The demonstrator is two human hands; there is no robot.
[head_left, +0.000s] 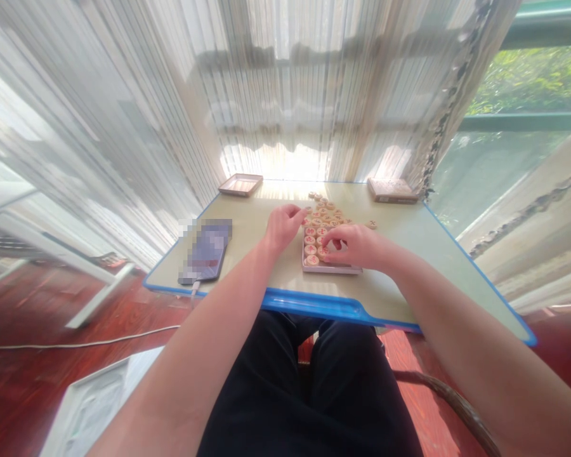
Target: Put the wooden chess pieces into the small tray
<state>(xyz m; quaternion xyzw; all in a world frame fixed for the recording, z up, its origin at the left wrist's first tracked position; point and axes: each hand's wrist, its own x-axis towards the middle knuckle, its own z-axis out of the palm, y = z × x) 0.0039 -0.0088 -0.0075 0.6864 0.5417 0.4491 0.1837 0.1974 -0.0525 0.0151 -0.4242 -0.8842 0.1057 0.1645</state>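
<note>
Round wooden Chinese chess pieces [312,259] with red characters stand in rows in a shallow box [333,270] at the middle of the table. My right hand [356,246] reaches over the box, thumb and fingers curled on a piece [322,252] in it, and hides the box's right part. Just behind the box lies a loose heap of pieces [330,214]. At the heap's left edge, my left hand [284,227] is closed in a pinch, with a piece [308,210] at its fingertips. One piece [372,224] lies apart to the right.
A phone [207,251] with a charging cable [195,289] lies on the table's left side. A shallow tray or lid [241,184] sits at the back left, a flat box [393,190] at the back right. The table [247,266] has a blue rim; curtains hang behind it.
</note>
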